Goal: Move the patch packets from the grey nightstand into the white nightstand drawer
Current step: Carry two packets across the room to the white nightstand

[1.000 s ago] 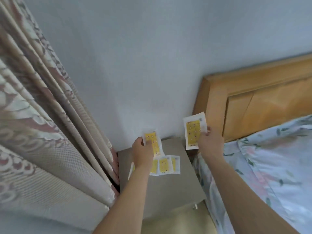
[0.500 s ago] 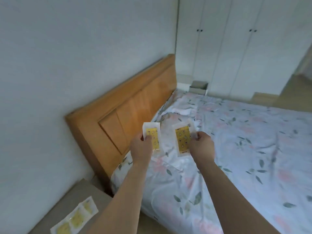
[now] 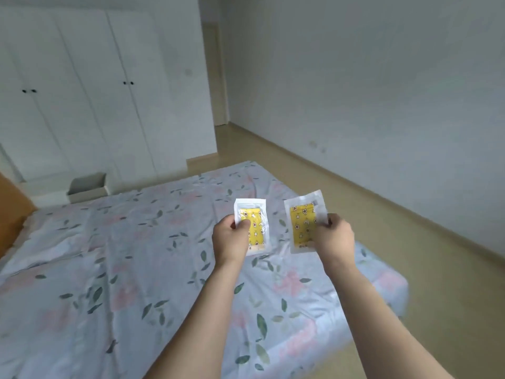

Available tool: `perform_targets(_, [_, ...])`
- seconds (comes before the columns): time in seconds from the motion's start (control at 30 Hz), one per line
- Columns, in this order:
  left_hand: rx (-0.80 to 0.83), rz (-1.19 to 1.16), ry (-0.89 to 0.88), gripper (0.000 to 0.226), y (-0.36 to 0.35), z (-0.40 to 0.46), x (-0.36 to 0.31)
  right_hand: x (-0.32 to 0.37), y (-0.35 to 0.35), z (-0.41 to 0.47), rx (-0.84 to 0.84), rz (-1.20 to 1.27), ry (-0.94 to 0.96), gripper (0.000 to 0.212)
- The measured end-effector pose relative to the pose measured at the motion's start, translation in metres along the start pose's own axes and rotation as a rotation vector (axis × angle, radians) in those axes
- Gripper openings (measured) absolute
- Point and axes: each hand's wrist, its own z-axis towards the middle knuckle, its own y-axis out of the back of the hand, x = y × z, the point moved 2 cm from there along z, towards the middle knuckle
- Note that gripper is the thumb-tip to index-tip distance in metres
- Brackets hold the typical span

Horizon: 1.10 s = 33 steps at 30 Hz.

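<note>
My left hand [image 3: 229, 242] pinches a white patch packet [image 3: 254, 222] with a yellow patterned patch inside, held upright over the bed. A second patch packet [image 3: 303, 222] of the same kind is pinched by its right edge in my right hand [image 3: 334, 236]. Both packets are at chest height, side by side and apart. Across the bed, the white nightstand [image 3: 87, 188] stands at the far left with its drawer open. The grey nightstand is out of view.
A bed [image 3: 109, 269] with a pale floral sheet fills the lower left. White wardrobe doors [image 3: 82, 91] stand behind the nightstand. Tan floor [image 3: 382, 228] runs along the right wall toward a doorway [image 3: 216, 77]. A wooden headboard edge [image 3: 11, 212] shows at far left.
The view has swung right from the grey nightstand and headboard to across the bed. Both hands kept their packets and moved with the turn.
</note>
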Motion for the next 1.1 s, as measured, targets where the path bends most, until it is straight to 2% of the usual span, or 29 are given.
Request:
perform_targets(0.17, [0.264, 0.011, -0.036, 0.009, -0.187, -0.01, -0.026, -0.053, 0.13, 0.086, -0.227, 0.016, -0.119, 0.018])
perform_targets(0.33, [0.428, 0.05, -0.054, 0.01, -0.337, -0.009, -0.03, -0.108, 0.212, 0.176, -0.352, 0.006, -0.205, 0.018])
perform_targets(0.57, [0.486, 0.023, 0.014, 0.012, -0.54, 0.039, -0.018, -0.155, 0.304, 0.354, -0.397, -0.051, -0.218, 0.02])
perform_targets(0.77, [0.519, -0.072, 0.053, 0.008, -0.714, 0.06, -0.066, -0.174, 0.397, 0.48, -0.438, -0.116, -0.224, 0.02])
perform_targets(0.9, [0.6, -0.035, 0.023, 0.009, -0.822, 0.061, -0.088, -0.196, 0.455, 0.548, -0.487, -0.074, -0.273, 0.021])
perform_targets(1.1, [0.61, 0.002, 0.019, 0.01, -0.965, 0.077, -0.096, -0.236, 0.513, 0.681, -0.455, -0.055, -0.286, 0.022])
